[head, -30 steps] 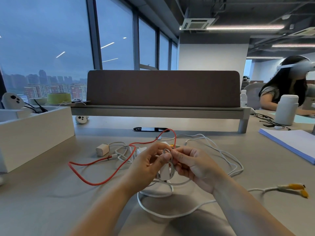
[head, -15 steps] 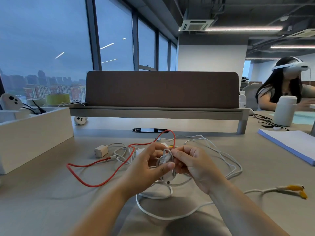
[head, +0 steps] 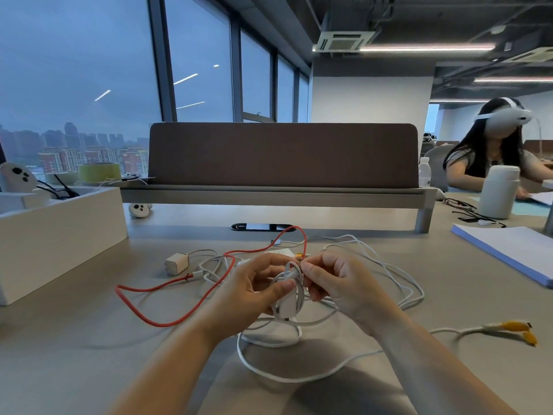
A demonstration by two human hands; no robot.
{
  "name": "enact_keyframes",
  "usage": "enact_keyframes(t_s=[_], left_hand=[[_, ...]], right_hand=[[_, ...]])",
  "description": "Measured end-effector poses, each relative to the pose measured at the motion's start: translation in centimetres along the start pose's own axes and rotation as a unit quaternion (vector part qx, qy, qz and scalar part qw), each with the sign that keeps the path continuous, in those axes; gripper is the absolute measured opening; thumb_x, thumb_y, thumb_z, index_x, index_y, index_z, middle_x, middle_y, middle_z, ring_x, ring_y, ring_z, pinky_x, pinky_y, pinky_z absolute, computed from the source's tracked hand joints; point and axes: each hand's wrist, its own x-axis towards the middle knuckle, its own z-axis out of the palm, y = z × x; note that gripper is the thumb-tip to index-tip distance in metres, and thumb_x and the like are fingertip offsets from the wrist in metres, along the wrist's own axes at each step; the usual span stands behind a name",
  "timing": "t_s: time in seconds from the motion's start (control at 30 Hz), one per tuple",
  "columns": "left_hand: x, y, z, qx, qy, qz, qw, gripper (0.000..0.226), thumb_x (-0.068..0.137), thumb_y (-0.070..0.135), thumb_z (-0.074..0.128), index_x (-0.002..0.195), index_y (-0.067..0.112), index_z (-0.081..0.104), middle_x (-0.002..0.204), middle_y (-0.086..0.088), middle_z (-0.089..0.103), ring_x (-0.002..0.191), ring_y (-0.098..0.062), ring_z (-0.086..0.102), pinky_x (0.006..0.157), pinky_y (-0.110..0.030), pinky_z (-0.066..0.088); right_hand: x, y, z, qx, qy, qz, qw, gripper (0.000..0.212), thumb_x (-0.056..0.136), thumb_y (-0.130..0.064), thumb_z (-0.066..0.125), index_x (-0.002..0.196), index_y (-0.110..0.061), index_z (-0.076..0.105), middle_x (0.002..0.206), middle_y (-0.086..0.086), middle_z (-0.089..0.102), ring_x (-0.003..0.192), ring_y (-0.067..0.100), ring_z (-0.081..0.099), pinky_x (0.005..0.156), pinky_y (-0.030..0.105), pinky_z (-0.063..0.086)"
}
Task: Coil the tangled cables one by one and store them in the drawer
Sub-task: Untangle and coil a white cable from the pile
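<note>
Coils of white cable [head: 288,304] are sitting above the tabletop [head: 89,354]. The left hand [head: 248,292] is clamping them under its thumb so they can't spring apart. The right hand [head: 338,286] is pinching the strand, guiding slack that is trailing toward six o'clock.

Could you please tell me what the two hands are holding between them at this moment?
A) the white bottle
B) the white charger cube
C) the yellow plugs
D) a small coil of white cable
D: the left hand and the right hand both pinch the coil of white cable, while the charger cube and yellow plugs lie apart on the table.
</note>
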Motion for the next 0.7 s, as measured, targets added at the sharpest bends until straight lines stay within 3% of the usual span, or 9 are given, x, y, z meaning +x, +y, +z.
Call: enact_keyframes(t_s=[0.3,0.5,0.7], left_hand=[[0.2,-1.1,-0.1,0.037,0.010,0.028,0.999,0.013,0.081,0.034,0.064,0.091,0.040,0.060,0.091,0.006,0.070,0.087,-0.012,0.068,0.068,-0.029,0.055],[0.6,-1.4,0.5,0.083,0.017,0.026,0.996,0.016,0.085,0.031,0.064,0.096,0.039,0.055,0.092,0.004,0.067,0.088,-0.014,0.067,0.077,-0.035,0.057],[0.5,-1.2,0.7,0.103,0.029,0.028,0.994,0.017,0.089,0.028,0.061,0.105,0.026,0.055,0.094,-0.001,0.067,0.089,-0.015,0.066,0.081,-0.037,0.056]], right_hand=[[0.1,0.7,0.2,-0.002,-0.028,-0.022,0.999,0.018,0.094,-0.003,0.053,0.081,-0.005,0.065,0.061,0.003,0.062,0.052,0.011,0.055,0.052,0.019,0.046],[0.5,1.3,0.1,-0.087,-0.029,0.001,0.996,0.019,0.099,-0.019,0.049,0.087,-0.009,0.061,0.064,0.000,0.061,0.057,0.013,0.057,0.055,0.023,0.047],[0.5,1.3,0.4,-0.064,-0.009,0.015,0.998,0.020,0.099,-0.014,0.048,0.086,-0.004,0.059,0.059,0.000,0.060,0.050,0.015,0.054,0.050,0.023,0.044]])
